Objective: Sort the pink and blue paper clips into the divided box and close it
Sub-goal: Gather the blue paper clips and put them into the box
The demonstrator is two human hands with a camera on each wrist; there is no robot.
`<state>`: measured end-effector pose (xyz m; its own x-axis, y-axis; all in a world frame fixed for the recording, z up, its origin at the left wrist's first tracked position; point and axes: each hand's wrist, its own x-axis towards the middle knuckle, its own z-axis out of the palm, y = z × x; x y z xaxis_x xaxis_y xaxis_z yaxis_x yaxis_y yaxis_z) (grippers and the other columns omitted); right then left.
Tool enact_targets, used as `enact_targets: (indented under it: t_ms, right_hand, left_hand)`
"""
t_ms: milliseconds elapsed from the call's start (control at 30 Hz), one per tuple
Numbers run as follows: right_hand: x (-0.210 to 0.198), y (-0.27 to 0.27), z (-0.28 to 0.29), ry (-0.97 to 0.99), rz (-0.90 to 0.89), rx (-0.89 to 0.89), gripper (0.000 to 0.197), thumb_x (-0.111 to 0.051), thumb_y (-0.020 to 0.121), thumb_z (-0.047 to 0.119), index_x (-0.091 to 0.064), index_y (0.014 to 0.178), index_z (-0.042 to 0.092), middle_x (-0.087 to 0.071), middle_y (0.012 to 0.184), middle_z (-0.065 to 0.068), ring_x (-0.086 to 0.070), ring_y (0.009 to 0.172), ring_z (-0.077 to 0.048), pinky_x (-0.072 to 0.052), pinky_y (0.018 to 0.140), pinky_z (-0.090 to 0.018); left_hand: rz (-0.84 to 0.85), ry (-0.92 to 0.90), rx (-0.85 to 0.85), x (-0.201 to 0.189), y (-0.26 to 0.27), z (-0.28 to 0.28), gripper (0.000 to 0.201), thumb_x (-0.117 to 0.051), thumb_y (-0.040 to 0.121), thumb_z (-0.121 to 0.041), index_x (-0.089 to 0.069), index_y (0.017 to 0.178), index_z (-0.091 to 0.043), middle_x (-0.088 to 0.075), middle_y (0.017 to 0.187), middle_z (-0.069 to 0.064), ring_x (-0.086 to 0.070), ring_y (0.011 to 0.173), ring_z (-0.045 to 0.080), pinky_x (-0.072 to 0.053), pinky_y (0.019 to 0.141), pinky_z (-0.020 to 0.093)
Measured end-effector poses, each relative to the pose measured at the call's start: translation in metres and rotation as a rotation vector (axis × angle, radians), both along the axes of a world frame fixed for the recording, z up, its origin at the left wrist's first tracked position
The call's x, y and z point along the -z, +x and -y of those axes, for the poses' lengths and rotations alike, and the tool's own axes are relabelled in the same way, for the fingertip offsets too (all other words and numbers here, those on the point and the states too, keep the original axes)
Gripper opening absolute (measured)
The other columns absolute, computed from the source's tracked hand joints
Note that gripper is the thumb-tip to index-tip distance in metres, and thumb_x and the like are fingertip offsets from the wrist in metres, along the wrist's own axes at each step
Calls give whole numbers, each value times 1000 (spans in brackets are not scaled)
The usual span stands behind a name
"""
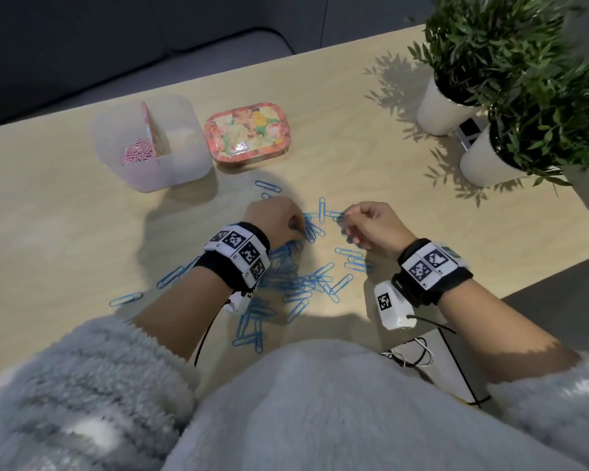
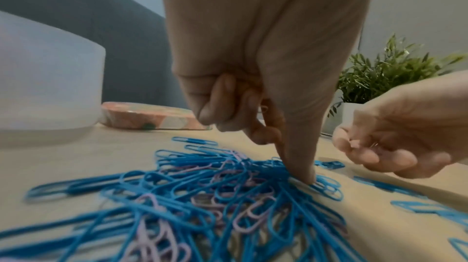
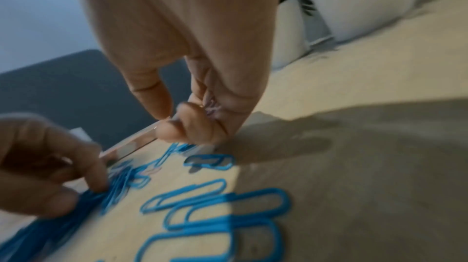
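Note:
A translucent divided box (image 1: 187,164) stands at the back left, and pink clips (image 1: 138,154) lie in its left compartment. Its floral lid (image 1: 247,132) lies beside it on the right. Blue paper clips (image 1: 306,283) are scattered in front of me, with pink ones mixed into the pile (image 2: 253,212). My left hand (image 2: 286,156) has its fingers curled and presses its thumb (image 2: 303,174) down on the pile. My right hand (image 3: 174,124) hovers just right of it, its curled fingers holding a few pink clips (image 3: 211,109) against the palm.
Two white pots with green plants (image 1: 490,161) stand at the table's back right. Cables (image 1: 408,358) hang at the near edge by my right wrist. A dark sofa (image 1: 82,45) lies beyond the far edge.

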<state>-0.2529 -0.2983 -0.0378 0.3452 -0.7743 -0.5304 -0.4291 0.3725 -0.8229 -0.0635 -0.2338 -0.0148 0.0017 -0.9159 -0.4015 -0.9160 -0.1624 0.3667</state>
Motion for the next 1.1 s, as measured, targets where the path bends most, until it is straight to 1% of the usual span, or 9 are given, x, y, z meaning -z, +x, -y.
enact_targets:
  t_ms: [100, 200, 333, 533, 633, 733, 833, 967, 1100]
  right_hand:
    - [5, 16, -1, -253, -242, -164, 40, -70, 77, 26, -48, 44, 17, -46, 40, 7, -40, 43, -10, -36, 51, -22]
    - [9, 30, -2, -370, -365, -219, 26, -74, 75, 26, -58, 59, 13, -56, 59, -5, -51, 61, -18, -41, 64, -27]
    - [9, 42, -7, -441, -443, -267, 16, -75, 74, 20, -63, 66, 11, -61, 69, -9, -54, 69, -21, -36, 66, -24]
    - [10, 39, -4, -410, -539, -360, 17, -66, 79, 17, -64, 70, 3, -58, 70, -14, -52, 71, -23, -36, 65, -27]
    - [6, 36, -5, -296, -437, -332, 22, -60, 77, 18, -60, 62, 2, -49, 61, -12, -43, 59, -18, -37, 57, -25]
    - [-6, 32, -9, -39, -101, -136, 27, -47, 83, 7, -47, 56, 3, -41, 47, -8, -36, 36, -10, -26, 36, -14]
    - [-17, 29, -11, 168, 158, -4, 27, -40, 86, -7, -49, 62, 2, -46, 47, -8, -40, 34, -11, -30, 34, -14]
    - [-25, 31, -7, 316, 224, 129, 24, -38, 87, -3, -55, 74, 6, -54, 44, 0, -49, 36, -10, -39, 36, -14]
    - [-20, 58, -5, 200, 67, 85, 32, -52, 90, 16, -46, 59, 12, -46, 44, -2, -40, 29, -9, -27, 31, -12]
  left_hand:
    - [-102, -16, -132, 1, 8, -6, 14, -63, 80, -34, -67, 93, -28, -54, 81, -10, -61, 91, 19, -37, 71, 26]
    - [-76, -79, -192, 1, 11, -15, 14, -58, 84, -31, -62, 96, -26, -53, 83, -5, -60, 92, 23, -39, 72, 29]
    - [-21, 10, -116, 5, 16, -37, 18, -63, 82, -30, -62, 98, -24, -63, 95, -1, -60, 98, 23, -36, 72, 27]
    - [-32, -9, -193, 2, 40, -60, 21, -66, 80, -30, -61, 99, -26, -50, 80, -7, -60, 95, 23, -34, 68, 26]
    - [-24, -84, -174, -1, 32, -59, 21, -63, 81, -32, -61, 101, -26, -58, 91, -2, -58, 97, 23, -36, 72, 28]
    - [-38, -136, -66, 4, 16, -55, 18, -61, 83, -35, -63, 99, -27, -62, 97, -3, -59, 97, 20, -37, 72, 28]
    - [22, -171, 72, 11, 5, -50, 16, -53, 88, -30, -62, 100, -23, -60, 103, -2, -60, 97, 22, -38, 70, 29]
    - [154, -186, 160, 17, -2, -48, 19, -44, 94, -27, -58, 98, -15, -58, 106, 3, -63, 90, 29, -40, 64, 33]
    - [193, -204, 201, 20, -4, -55, 26, -34, 98, -24, -55, 101, -9, -54, 108, 8, -62, 88, 30, -38, 59, 33]
